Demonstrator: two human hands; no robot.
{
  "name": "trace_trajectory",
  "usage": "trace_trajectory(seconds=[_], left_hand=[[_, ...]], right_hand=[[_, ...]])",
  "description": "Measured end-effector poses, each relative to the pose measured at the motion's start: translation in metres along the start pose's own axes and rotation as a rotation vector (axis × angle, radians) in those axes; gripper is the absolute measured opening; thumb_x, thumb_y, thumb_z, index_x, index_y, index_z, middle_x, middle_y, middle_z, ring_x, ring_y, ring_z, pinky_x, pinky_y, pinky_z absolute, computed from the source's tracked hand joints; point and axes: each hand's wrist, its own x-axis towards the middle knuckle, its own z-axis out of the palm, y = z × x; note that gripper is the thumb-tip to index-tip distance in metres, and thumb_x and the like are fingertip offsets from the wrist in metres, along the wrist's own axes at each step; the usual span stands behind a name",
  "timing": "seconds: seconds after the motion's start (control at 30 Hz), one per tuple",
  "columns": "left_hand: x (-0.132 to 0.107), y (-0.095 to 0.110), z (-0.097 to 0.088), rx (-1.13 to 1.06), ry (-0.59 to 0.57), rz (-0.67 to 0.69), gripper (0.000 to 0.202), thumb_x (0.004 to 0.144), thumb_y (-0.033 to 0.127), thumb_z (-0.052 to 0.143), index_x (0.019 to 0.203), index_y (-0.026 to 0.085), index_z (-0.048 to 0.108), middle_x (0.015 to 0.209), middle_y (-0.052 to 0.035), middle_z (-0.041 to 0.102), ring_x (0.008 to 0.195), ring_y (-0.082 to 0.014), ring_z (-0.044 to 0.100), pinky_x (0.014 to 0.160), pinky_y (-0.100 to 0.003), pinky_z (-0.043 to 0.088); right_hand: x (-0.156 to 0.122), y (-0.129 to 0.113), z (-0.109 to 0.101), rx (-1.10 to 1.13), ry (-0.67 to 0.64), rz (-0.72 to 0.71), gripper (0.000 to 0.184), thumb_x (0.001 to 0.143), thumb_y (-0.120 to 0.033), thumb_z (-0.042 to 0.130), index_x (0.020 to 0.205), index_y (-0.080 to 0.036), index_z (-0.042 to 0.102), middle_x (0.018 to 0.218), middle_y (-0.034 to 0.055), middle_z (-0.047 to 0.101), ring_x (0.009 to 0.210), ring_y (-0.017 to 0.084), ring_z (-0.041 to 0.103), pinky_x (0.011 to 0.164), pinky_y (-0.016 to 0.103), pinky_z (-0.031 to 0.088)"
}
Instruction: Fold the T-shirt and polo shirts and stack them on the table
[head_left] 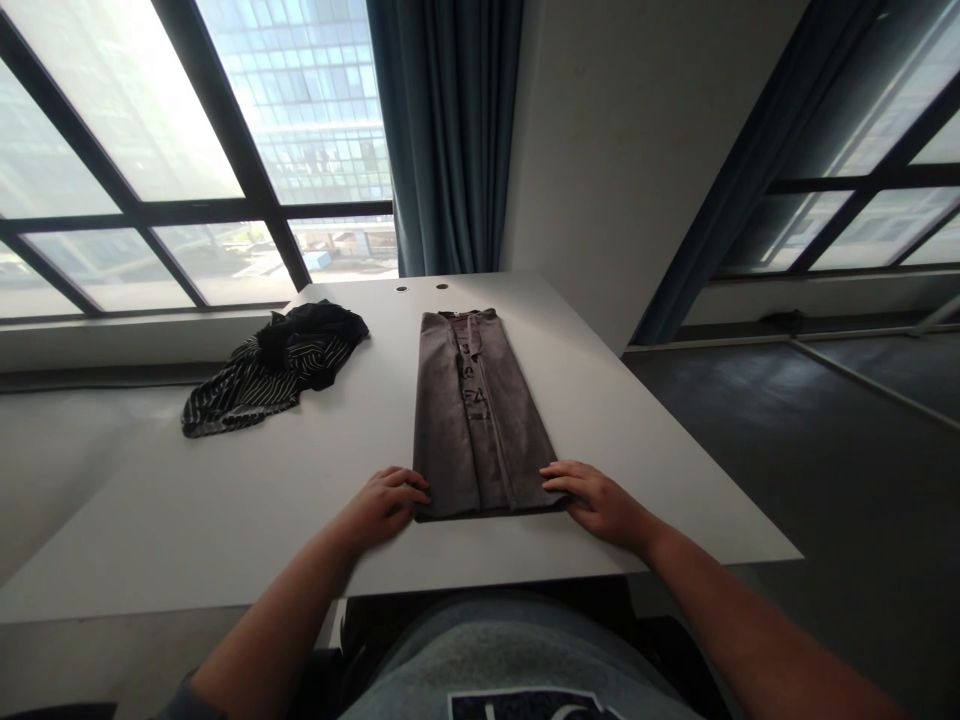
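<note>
A brownish-grey shirt (517,430) lies on the white table, its sides folded inward into a long rectangle. Dark printed lettering shows in the gap between the folded sides, and the collar end points away from me. My left hand (386,503) is closed at the near left corner, fingertips on top of the cloth and thumb by the edge. At the near right corner my right hand (596,500) grips the cloth in the same way. Both thumbs are partly hidden at the hem.
A crumpled black garment with pale stripes (277,365) lies on the left of the white table (637,480). Two round cable holes sit near the far edge. Beyond stand windows, a blue curtain (450,140) and a pillar. The table's near edge is just in front of my body.
</note>
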Motion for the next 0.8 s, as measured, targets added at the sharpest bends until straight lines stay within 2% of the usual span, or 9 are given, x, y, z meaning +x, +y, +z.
trace_trajectory(seconds=[0.23,0.33,0.5,0.7,0.8], left_hand=[[0.002,0.005,-0.005,-0.002,0.001,-0.001,0.028,0.096,0.021,0.056,0.109,0.029,0.080,0.128,-0.0073,0.072,0.122,-0.0254,0.063,0.111,-0.044,0.048],[0.002,0.008,-0.007,-0.016,0.009,0.025,0.027,0.098,0.023,0.054,0.107,0.028,0.078,0.123,-0.0071,0.075,0.121,-0.0247,0.064,0.110,-0.042,0.049],[-0.001,0.008,-0.006,-0.094,0.012,0.054,0.027,0.103,0.028,0.050,0.109,0.028,0.076,0.113,-0.0063,0.078,0.120,-0.0235,0.065,0.112,-0.041,0.046],[-0.003,0.011,-0.010,-0.254,-0.092,0.068,0.027,0.104,0.034,0.050,0.107,0.026,0.076,0.104,-0.0075,0.077,0.108,-0.0216,0.068,0.107,-0.039,0.050],[-0.004,0.012,-0.011,-0.235,-0.117,0.053,0.023,0.100,0.029,0.056,0.109,0.027,0.077,0.113,-0.0073,0.076,0.114,-0.0225,0.066,0.110,-0.040,0.048]], right_hand=[[0.002,0.000,-0.003,0.048,0.008,-0.012,0.028,0.094,-0.015,0.065,0.115,-0.030,0.078,0.132,0.0068,0.075,0.134,0.027,0.065,0.116,0.053,0.051],[0.001,0.000,-0.003,0.070,0.018,0.005,0.023,0.098,-0.020,0.063,0.113,-0.029,0.077,0.127,0.0067,0.078,0.132,0.027,0.066,0.115,0.053,0.052],[-0.003,-0.001,-0.002,0.086,0.007,0.007,0.021,0.099,-0.021,0.061,0.113,-0.029,0.076,0.124,0.0058,0.079,0.130,0.027,0.067,0.118,0.054,0.048],[-0.009,-0.010,-0.001,0.108,-0.004,-0.013,0.027,0.096,-0.018,0.063,0.117,-0.029,0.075,0.114,0.0060,0.080,0.112,0.025,0.074,0.123,0.059,0.039],[-0.009,-0.016,-0.003,0.091,-0.034,-0.032,0.035,0.091,-0.013,0.063,0.120,-0.030,0.075,0.125,0.0069,0.077,0.122,0.026,0.070,0.122,0.057,0.041]])
